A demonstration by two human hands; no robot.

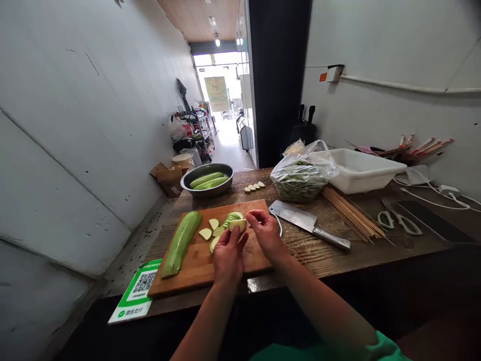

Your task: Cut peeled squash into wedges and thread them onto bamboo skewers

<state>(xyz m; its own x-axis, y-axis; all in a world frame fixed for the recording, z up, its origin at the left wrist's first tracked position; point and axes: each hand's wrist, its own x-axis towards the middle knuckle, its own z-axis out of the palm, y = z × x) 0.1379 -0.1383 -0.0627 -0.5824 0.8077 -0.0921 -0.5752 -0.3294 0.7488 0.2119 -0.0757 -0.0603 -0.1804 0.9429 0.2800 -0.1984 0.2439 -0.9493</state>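
Slice: a pale piece of squash [237,225] is raised in the fingers over the cutting board [199,265], near its right side, just beside a fanned stack of cut slices [230,219].
Left hand: this hand [229,253] grasps the slice between thumb and fingers.
Right hand: this hand [267,233] is close by, thumb and forefinger drawn together; whether they pinch a thin stick I cannot tell.
Slice work: the step appears to be fitting a slice onto a stick, judging by the row of slices [254,187] beyond the board and the bundled sticks [351,215]; the next move calls for a steady slice and left fingertips clear of any point.
Board's left: an uncut squash [182,243] lies lengthwise.
Cleaver: it [295,215] rests right of the board.
Green card: the payment card [128,302] carries a QR code and reads "微信支付" (WeChat Pay).
Door poster: its lettering [217,94] is too small to read.
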